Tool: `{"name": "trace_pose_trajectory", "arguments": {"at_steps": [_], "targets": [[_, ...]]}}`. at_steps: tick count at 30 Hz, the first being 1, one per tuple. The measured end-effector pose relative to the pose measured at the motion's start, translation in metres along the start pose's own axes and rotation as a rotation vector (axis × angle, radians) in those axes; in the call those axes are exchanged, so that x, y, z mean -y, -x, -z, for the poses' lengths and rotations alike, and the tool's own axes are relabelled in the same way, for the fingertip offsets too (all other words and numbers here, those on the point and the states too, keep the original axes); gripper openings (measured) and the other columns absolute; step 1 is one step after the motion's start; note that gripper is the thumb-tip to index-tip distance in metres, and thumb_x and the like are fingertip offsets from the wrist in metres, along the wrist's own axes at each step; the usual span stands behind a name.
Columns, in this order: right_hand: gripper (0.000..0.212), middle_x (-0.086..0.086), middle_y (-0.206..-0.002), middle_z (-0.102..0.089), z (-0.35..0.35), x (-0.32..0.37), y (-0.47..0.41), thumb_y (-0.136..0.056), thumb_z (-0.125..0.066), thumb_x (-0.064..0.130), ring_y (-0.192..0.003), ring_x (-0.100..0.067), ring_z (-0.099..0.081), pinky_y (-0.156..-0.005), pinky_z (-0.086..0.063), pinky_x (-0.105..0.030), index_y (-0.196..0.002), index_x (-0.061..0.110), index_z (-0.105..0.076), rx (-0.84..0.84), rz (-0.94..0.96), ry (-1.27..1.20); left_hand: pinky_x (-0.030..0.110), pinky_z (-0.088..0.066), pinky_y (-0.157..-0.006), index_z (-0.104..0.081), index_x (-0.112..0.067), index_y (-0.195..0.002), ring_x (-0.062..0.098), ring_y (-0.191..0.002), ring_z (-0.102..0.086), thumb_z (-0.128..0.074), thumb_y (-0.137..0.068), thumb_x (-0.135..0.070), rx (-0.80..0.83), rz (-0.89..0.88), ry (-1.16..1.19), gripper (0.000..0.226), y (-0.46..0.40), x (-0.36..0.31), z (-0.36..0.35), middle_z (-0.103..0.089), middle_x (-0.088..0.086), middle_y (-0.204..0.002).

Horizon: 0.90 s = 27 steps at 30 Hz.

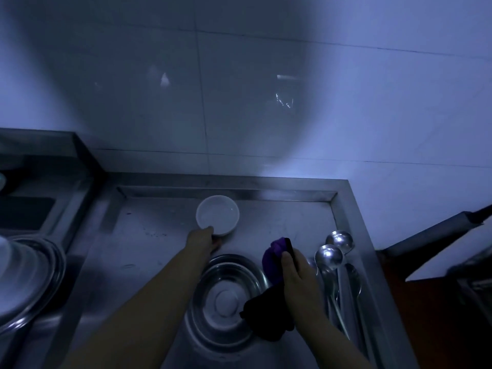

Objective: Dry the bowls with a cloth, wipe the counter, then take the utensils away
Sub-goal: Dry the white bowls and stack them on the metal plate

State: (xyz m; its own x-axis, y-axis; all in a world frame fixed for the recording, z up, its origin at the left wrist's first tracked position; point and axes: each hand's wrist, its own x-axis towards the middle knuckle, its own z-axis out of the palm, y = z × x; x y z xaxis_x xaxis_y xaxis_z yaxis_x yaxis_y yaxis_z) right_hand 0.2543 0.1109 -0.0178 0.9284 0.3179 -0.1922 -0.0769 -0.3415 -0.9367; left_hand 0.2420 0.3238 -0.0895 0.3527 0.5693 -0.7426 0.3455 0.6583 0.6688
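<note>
Forearms reach over the steel tabletop (149, 235); bowl drying appears to be underway.
Left hand (203, 239) grips the rim of the white bowl (217, 214) at the back; right hand (295, 270) pinches the purple cloth (274, 258) above the steel bowl (226, 299). Ladles (332, 251) lie just right. Judged left: wiping the tabletop, removing utensils.

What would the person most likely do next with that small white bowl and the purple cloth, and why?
Probably lift the small white ceramic bowl toward the purple cloth and wipe inside it. The left hand already grips the bowl's near rim on the steel counter, while the right hand holds the cloth bunched just beside it, apart from the bowl.
</note>
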Motion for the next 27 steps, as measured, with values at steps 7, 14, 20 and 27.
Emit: {"name": "trace_pose_trajectory", "arguments": {"at_steps": [7, 14, 20, 27], "targets": [[0.022, 0.006, -0.073, -0.059, 0.010, -0.009, -0.003, -0.097, -0.047, 0.015, -0.061, 0.009, -0.051, -0.056, -0.038, -0.006, -0.081, 0.023, -0.059, 0.052, 0.012, 0.003, 0.025, -0.052, -0.041, -0.050, 0.007, -0.098, 0.026, -0.059, -0.054, -0.055, -0.085, 0.004, 0.020, 0.038, 0.149, 0.015, 0.011, -0.003, 0.013, -0.057, 0.019, -0.071], [0.018, 0.002, -0.084, -0.063, -0.001, 0.002, 0.014, -0.099, -0.045, 0.020, -0.078, -0.010, -0.056, -0.064, -0.040, -0.014, -0.096, 0.014, -0.062, 0.110, 0.025, 0.022, 0.022, -0.053, -0.055, -0.059, -0.002, -0.102, 0.021, -0.074, -0.061, -0.062, -0.081, 0.002, 0.130, -0.215, -0.051, 0.021, 0.062, -0.028, 0.086, -0.063, 0.012, -0.089], [0.018, 0.005, -0.080, -0.063, -0.022, 0.024, 0.049, -0.098, -0.046, 0.018, -0.076, -0.010, -0.056, -0.062, -0.040, -0.012, -0.088, 0.022, -0.060, 0.099, 0.104, 0.003, 0.016, -0.039, -0.054, -0.055, -0.031, -0.092, 0.003, -0.072, -0.057, -0.081, -0.064, -0.020, -0.033, -0.731, -0.754, 0.040, 0.143, -0.051, 0.153, -0.059, -0.012, -0.084], [0.022, 0.006, -0.075, -0.061, -0.043, 0.045, 0.118, -0.099, -0.045, 0.017, -0.065, 0.001, -0.055, -0.057, -0.039, -0.010, -0.084, 0.024, -0.059, 0.142, 0.175, -0.009, 0.023, -0.034, -0.067, -0.059, -0.021, -0.102, 0.009, -0.085, -0.046, -0.080, -0.061, -0.042, -0.156, -1.212, -1.121, 0.051, 0.219, -0.054, 0.211, -0.052, -0.009, -0.093]]}}
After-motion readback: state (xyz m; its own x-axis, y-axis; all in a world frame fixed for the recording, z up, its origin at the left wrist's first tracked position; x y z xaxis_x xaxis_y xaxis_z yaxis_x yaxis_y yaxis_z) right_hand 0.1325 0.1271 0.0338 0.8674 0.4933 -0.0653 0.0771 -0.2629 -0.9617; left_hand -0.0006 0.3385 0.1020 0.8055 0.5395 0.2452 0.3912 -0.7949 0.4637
